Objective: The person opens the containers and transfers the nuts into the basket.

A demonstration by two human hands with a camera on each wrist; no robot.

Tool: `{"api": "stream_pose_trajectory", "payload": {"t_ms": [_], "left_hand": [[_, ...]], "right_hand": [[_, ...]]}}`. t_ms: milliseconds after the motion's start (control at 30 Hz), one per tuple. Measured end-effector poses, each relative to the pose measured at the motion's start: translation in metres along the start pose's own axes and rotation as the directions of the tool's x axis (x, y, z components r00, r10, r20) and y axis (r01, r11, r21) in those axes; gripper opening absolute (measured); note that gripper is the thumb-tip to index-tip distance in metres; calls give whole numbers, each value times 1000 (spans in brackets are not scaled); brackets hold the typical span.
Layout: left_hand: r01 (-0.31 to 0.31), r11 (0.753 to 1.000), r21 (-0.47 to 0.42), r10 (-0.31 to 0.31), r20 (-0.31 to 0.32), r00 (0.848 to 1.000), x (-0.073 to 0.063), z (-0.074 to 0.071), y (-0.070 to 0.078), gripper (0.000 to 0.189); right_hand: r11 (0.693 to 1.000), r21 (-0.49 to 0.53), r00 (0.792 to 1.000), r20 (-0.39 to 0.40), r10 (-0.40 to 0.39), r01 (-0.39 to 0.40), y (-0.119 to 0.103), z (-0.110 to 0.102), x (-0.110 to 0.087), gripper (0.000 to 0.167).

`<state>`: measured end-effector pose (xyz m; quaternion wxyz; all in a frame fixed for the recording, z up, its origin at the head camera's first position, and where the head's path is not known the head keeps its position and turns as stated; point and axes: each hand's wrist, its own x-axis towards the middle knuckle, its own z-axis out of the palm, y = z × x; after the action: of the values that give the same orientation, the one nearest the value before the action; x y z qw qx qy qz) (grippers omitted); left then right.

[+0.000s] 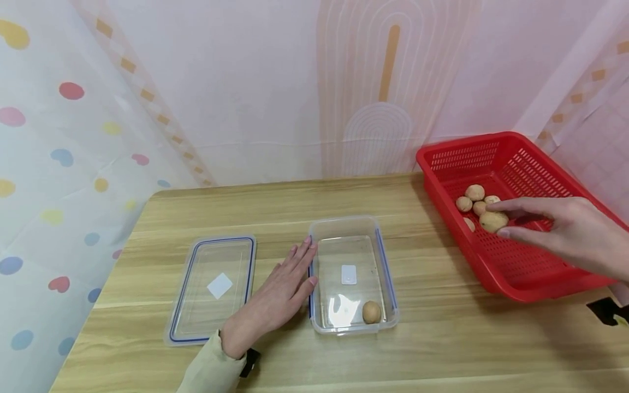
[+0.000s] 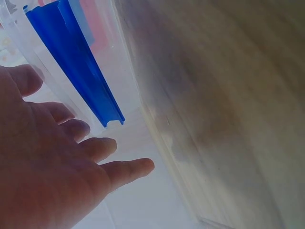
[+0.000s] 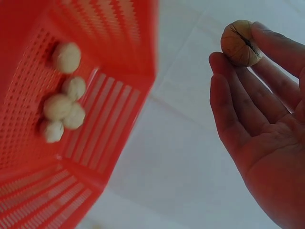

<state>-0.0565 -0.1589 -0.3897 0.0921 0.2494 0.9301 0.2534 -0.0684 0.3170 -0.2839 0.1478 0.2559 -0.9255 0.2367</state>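
In the head view my right hand (image 1: 575, 234) pinches a walnut (image 1: 493, 221) between thumb and fingers, over the red plastic basket (image 1: 521, 295). The right wrist view shows that walnut's dark seam, with several more walnuts (image 3: 57, 107) lying on the basket floor. My left hand (image 1: 277, 295) has its fingers stretched out against the left side of a clear plastic container (image 1: 351, 226). One walnut (image 1: 371, 312) sits inside, in the near right corner. Along the container's side runs a blue clip strip (image 2: 76, 67), seen close to the left fingers.
A clear lid (image 1: 211, 322) with a blue seal lies flat on the wooden table (image 1: 275, 207), left of the container. The basket stands at the table's right side. Behind the table hangs a patterned cloth (image 1: 255, 82).
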Motion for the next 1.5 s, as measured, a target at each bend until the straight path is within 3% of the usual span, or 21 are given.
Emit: {"api": "stream_pose_trajectory", "payload": {"t_ms": [233,367,633,800,1033,1500], "left_hand": [[3,1000,-4,-3,1,1000,0,0,0,64],[3,1000,-4,-3,0,1000,0,0,1,64],[5,1000,2,-5,2,1000,0,0,1,64],[2,1000,2,-2,1,1000,-1,0,1,64],[7,1000,4,-7,-3,1000,-1,0,2,64],[17,1000,2,-17,5,1000,-2,1,4,64]], "right_hand": [[993,-15,992,42,117,-117,17,-4,4,51],[984,-65,980,104,171,-165,28,-4,8,46],[964,-106,940,220,261,-243,44,-3,25,40],[962,-135,932,248,264,-237,52,0,35,38],[976,-147,942,270,198,-163,68,4,42,33],[971,-85,865,440,240,-225,99,23,43,36]]}}
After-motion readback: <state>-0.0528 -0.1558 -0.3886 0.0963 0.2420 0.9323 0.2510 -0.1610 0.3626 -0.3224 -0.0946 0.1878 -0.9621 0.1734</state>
